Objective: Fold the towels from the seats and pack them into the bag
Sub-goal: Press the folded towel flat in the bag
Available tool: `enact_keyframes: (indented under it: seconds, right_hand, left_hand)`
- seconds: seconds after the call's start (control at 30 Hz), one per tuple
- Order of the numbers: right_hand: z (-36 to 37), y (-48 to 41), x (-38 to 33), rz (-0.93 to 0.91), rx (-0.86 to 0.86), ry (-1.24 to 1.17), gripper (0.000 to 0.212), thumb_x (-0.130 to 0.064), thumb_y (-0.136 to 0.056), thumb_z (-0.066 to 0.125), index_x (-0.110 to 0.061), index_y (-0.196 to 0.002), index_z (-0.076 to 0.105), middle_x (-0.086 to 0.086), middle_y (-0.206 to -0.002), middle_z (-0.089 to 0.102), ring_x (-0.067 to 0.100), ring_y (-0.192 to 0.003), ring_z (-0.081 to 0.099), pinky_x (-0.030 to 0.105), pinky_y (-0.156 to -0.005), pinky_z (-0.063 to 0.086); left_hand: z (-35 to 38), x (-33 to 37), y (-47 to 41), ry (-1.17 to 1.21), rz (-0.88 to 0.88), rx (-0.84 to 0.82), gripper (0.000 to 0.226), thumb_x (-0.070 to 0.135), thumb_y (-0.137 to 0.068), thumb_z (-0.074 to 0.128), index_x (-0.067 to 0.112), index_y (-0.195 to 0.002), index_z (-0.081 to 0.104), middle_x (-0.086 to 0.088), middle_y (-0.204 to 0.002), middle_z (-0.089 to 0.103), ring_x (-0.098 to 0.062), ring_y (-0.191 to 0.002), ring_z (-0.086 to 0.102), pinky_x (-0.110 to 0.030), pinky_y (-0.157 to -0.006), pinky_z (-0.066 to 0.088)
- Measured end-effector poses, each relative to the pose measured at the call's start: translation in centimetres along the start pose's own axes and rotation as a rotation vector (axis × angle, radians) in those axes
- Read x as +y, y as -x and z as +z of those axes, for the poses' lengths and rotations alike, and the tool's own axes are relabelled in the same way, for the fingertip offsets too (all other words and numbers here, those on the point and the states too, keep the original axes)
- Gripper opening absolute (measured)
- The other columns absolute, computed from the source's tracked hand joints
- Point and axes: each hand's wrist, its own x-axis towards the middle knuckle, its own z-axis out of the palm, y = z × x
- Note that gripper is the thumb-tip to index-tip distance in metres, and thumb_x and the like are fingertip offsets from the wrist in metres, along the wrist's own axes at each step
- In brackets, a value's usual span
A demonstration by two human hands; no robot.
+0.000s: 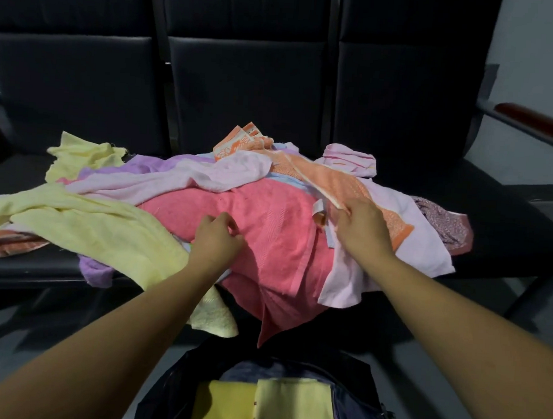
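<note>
Grip of right hand (361,227) pinches the orange towel (335,183); left hand (216,238) curls over the pink towel (267,228), hold unclear. Pulling may drag tangled neighbours off the seats (511,217).

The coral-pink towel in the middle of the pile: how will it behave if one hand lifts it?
Probably floppy: the coral-pink towel drapes over the seat edge. It will likely drag neighbours, since the yellow towel and pale pink towel lie over it.

Crumpled towels (267,228) heaped on dark seats (510,230), folded yellow towels (288,411) in bag (363,409)
</note>
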Motion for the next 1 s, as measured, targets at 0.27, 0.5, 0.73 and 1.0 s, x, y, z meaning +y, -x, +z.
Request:
enact_keyframes:
  seconds: [0.27,0.5,0.73,1.0]
  right_hand:
    - [-8.7,1.9,-8.5,-0.044,-0.241,-0.581,0.031,-0.02,-0.086,0.056,0.009,-0.082,0.061,0.005,-0.07,0.052,0.013,-0.069,0.048,0.031,-0.068,0.038]
    - [-15.6,2.8,-12.3,-0.071,-0.203,-0.821,0.042,-0.02,-0.092,0.061,0.021,-0.102,0.06,0.017,-0.082,0.058,0.023,-0.075,0.058,0.034,-0.07,0.049]
    - [-18.0,4.5,-13.2,0.032,-0.481,-1.029,0.019,-0.014,-0.091,0.069,-0.007,-0.109,0.07,0.011,-0.096,0.071,0.024,-0.09,0.069,0.038,-0.078,0.06]
    - [-19.9,5.8,-17.7,0.092,-0.419,-1.273,0.029,-0.01,-0.094,0.059,0.001,-0.12,0.066,0.014,-0.094,0.07,0.026,-0.085,0.068,0.038,-0.081,0.058]
  left_hand:
    - [-5.2,8.6,3.0,0.329,0.584,-0.155,0.08,0.02,-0.083,0.081,0.032,-0.149,0.038,0.011,-0.153,0.038,-0.002,-0.14,0.036,-0.021,-0.114,0.032]
    - [-11.5,14.3,5.3,0.358,0.583,-0.273,0.01,0.004,-0.082,0.062,0.014,-0.081,0.064,0.013,-0.071,0.06,-0.004,-0.069,0.056,-0.029,-0.068,0.046]
    - [-17.8,18.9,7.1,0.621,0.453,-0.004,0.009,0.021,-0.08,0.064,0.014,-0.075,0.062,0.005,-0.066,0.06,-0.01,-0.065,0.056,-0.031,-0.061,0.046]
    - [-24.3,22.7,10.1,0.742,0.291,-0.236,0.017,0.001,-0.085,0.054,0.002,-0.1,0.064,-0.012,-0.087,0.062,-0.022,-0.077,0.06,-0.032,-0.068,0.051]
